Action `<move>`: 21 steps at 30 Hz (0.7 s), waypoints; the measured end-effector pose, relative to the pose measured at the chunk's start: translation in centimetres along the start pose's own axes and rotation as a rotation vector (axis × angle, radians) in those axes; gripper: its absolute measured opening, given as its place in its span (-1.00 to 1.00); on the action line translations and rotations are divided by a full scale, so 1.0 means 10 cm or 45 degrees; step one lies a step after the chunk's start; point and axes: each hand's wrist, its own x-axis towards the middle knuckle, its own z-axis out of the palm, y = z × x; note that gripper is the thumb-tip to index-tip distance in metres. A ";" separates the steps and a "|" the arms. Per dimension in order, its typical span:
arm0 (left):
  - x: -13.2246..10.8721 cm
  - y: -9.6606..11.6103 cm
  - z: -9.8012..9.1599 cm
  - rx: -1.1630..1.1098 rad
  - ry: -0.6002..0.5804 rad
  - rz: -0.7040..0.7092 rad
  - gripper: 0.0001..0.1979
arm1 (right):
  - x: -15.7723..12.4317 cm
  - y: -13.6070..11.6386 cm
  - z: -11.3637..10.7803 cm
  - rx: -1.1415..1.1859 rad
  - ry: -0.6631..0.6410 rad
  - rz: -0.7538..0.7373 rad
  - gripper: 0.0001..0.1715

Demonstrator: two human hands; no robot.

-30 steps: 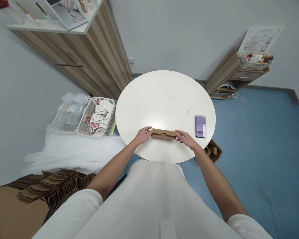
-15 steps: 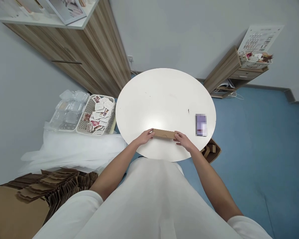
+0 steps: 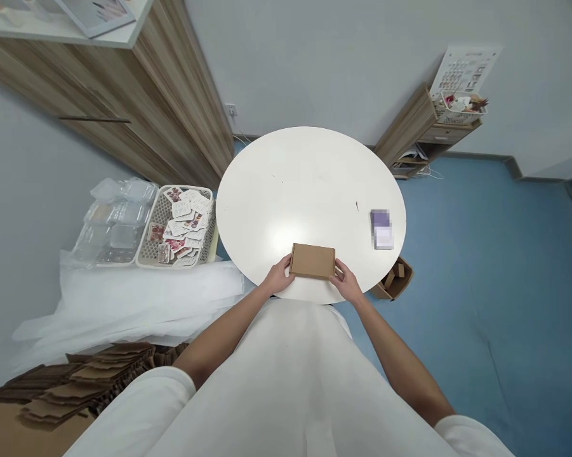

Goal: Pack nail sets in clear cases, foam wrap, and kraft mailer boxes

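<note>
A small flat brown cardboard box [image 3: 313, 261], closed, is between my hands over the front part of the round white table [image 3: 309, 184]. My left hand [image 3: 279, 275] grips the box's left end, with fingers at its side and edge. At the right end, my right hand [image 3: 345, 282] holds it by the lower corner. The box's broad face is turned up toward me. Whether its underside touches the tabletop I cannot tell. To the right on the table lies a purple and white item [image 3: 381, 229], blurred out in the picture.
Left of the table stand a white basket of printed cards [image 3: 176, 228] and clear plastic packs [image 3: 119, 219]. White sheeting [image 3: 138, 301] and stacked flattened cardboard [image 3: 90, 381] lie nearer me. A carton with small brown boxes [image 3: 393, 282] sits below the table's right edge.
The box has tipped from showing its narrow side to showing its broad face. Both hands stay at its ends. The camera view has shifted slightly.
</note>
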 end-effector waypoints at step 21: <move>0.26 0.05 0.24 0.238 0.281 -0.305 -0.35 | 0.15 0.06 0.08 -0.192 0.219 0.211 -0.32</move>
